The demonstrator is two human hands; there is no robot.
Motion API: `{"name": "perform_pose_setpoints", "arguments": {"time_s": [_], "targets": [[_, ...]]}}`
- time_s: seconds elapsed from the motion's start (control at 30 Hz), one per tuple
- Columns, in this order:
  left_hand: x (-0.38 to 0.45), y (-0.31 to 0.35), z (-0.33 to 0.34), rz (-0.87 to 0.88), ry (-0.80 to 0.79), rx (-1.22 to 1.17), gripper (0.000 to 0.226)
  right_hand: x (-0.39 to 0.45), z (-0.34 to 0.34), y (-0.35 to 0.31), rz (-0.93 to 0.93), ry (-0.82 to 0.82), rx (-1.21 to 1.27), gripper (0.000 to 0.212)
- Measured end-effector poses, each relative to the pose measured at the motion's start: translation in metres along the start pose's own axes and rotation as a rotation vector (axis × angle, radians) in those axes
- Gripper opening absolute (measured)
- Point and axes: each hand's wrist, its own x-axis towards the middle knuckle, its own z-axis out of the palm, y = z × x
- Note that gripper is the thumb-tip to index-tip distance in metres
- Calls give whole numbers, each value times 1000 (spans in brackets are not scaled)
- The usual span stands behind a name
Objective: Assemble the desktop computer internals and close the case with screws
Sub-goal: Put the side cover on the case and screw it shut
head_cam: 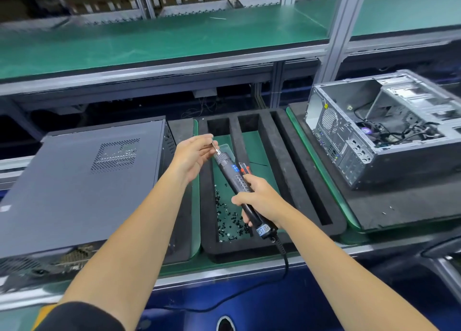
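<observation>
My right hand [259, 198] grips a black electric screwdriver [230, 173] with a lit blue display, tilted with its bit toward the upper left. My left hand [193, 153] pinches the tip of the bit; whether a screw sits between the fingers I cannot tell. Both hands hover over a black foam tray [277, 161] whose left slot holds several loose black screws [228, 216]. A closed grey computer case [79, 181] lies flat at the left. An open computer case [389, 128] with cables inside stands at the right.
The screwdriver's cord [282, 263] hangs over the bench's front edge. A green shelf [159, 43] runs across the back above the bench, carried by an aluminium post [341, 26]. A black mat [389, 206] lies under the open case.
</observation>
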Motion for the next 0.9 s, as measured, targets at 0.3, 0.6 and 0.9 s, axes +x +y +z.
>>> {"name": "perform_pose_setpoints", "arguments": {"time_s": [0.3,0.6,0.9], "targets": [[-43,-6,3,-43,-88,163,22,-15,18,5,-22,-10,36,31],[-89,36,-26,37,-50,-144,20,-53,86,-12,-40,96,-16,31],[-144,36,-108,-18,-14,-135,12,-87,198,-15,-39,167,86,43]]}}
